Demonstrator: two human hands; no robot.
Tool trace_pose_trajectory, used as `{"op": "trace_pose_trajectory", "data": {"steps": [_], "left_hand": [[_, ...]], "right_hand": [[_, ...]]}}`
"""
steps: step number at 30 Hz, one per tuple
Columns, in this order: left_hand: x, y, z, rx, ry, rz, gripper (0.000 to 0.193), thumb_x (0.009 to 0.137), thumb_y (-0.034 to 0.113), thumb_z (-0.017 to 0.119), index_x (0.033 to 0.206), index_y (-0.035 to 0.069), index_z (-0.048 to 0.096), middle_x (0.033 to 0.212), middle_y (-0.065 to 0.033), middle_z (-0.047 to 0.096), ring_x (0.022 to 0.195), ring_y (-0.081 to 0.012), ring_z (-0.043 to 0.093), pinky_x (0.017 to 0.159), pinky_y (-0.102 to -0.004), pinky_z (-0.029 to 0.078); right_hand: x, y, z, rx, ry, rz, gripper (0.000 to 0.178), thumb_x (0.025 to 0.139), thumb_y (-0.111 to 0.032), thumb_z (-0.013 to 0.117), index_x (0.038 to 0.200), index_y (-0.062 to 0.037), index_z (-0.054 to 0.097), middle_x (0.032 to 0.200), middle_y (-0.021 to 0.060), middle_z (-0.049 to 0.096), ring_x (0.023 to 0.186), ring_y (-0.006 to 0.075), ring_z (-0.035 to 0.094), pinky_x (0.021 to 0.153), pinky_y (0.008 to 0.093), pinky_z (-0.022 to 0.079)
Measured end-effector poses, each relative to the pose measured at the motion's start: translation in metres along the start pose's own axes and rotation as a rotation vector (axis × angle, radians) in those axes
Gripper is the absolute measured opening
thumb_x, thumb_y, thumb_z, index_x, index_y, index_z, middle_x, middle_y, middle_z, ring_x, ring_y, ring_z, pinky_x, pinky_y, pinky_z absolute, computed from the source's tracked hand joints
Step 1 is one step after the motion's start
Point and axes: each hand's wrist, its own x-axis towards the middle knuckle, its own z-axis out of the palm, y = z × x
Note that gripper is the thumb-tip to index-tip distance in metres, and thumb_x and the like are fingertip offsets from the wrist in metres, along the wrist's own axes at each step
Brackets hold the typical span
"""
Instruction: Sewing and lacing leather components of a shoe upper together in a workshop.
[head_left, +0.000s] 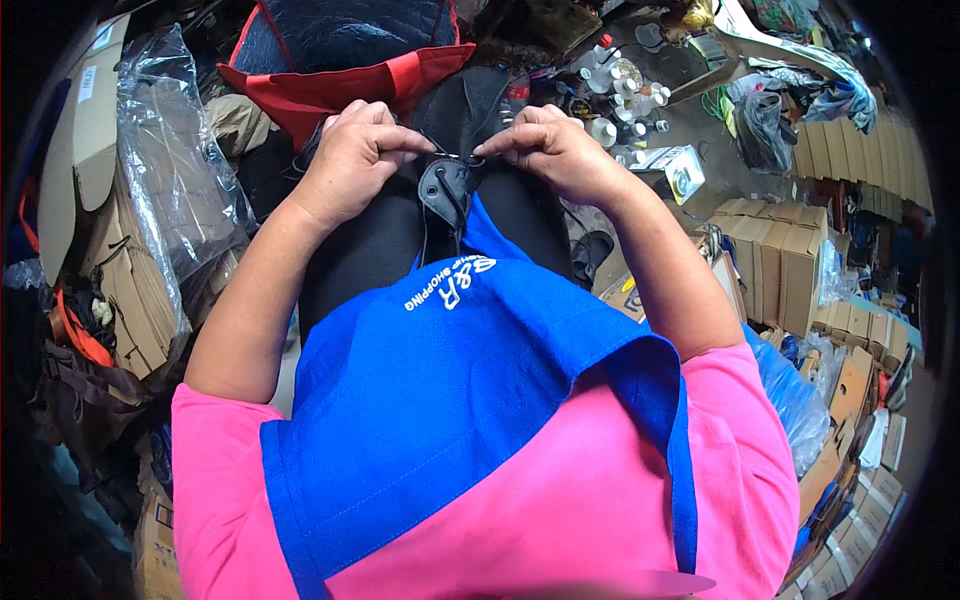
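Note:
A black shoe (446,192) with metal eyelets rests between my thighs, its tongue (437,118) pointing away from me. My left hand (362,158) comes in from the left, thumb and forefinger pinching a dark lace (455,155) just beside the eyelets. From the other side my right hand (556,150) pinches the same lace, so it runs short and nearly straight between the two hands. A loose length of lace hangs down over the eyelet flap. The curled fingers partly hide the shoe's far end.
An open red bag (340,85) with silvery lining stands just beyond my hands. White bottles (625,90) crowd the far right. Stacked cardboard (775,255) lies to the right; plastic-wrapped cardboard (180,150) stands at the left. A blue apron (430,370) covers my lap's near side.

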Motion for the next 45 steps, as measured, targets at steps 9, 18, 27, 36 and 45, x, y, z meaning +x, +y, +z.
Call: {"op": "trace_pose_trajectory", "data": {"steps": [9, 18, 27, 36, 45], "left_hand": [[0.004, -0.001, 0.004, -0.055, 0.000, 0.020, 0.024, 0.072, 0.004, 0.069, 0.092, 0.016, 0.075, 0.073, -0.0022, 0.055, 0.079, -0.0193, 0.052, 0.076, -0.0327, 0.042], [0.015, -0.007, 0.005, -0.135, -0.030, 0.029, 0.017, 0.073, 0.014, 0.074, 0.087, 0.022, 0.077, 0.071, -0.0012, 0.058, 0.076, -0.0192, 0.057, 0.072, -0.0336, 0.045], [0.011, -0.006, 0.003, -0.104, -0.068, 0.097, 0.020, 0.072, 0.006, 0.073, 0.090, 0.014, 0.076, 0.074, -0.0023, 0.061, 0.076, -0.0186, 0.054, 0.072, -0.0314, 0.045], [0.014, 0.009, 0.000, -0.042, -0.030, 0.122, 0.021, 0.074, 0.005, 0.071, 0.091, 0.016, 0.075, 0.074, -0.0008, 0.059, 0.080, -0.0188, 0.054, 0.079, -0.0328, 0.042], [-0.005, 0.013, -0.004, 0.010, 0.015, 0.043, 0.026, 0.076, 0.005, 0.070, 0.096, 0.019, 0.075, 0.075, -0.0013, 0.059, 0.082, -0.0184, 0.054, 0.083, -0.0347, 0.041]], "right_hand": [[0.000, 0.007, 0.002, 0.065, -0.052, 0.035, 0.029, 0.084, -0.011, 0.064, 0.109, -0.0229, 0.073, 0.087, 0.0011, 0.054, 0.097, 0.0191, 0.049, 0.094, 0.0323, 0.039], [0.002, 0.012, 0.007, 0.118, -0.054, -0.020, 0.029, 0.084, -0.012, 0.064, 0.110, -0.0223, 0.073, 0.085, 0.0007, 0.052, 0.095, 0.0189, 0.047, 0.093, 0.0313, 0.037], [-0.004, 0.015, 0.011, 0.117, -0.011, -0.011, 0.029, 0.084, -0.011, 0.065, 0.109, -0.0232, 0.073, 0.085, 0.0009, 0.053, 0.095, 0.0191, 0.048, 0.092, 0.0312, 0.039], [-0.004, 0.003, 0.009, 0.027, 0.004, -0.017, 0.030, 0.084, -0.010, 0.065, 0.109, -0.0238, 0.073, 0.085, 0.0015, 0.054, 0.094, 0.0192, 0.049, 0.091, 0.0319, 0.040], [-0.013, -0.004, 0.013, 0.009, 0.112, -0.051, 0.032, 0.081, -0.014, 0.070, 0.112, -0.0204, 0.072, 0.085, 0.0026, 0.062, 0.086, 0.0196, 0.052, 0.083, 0.0321, 0.043]]}}
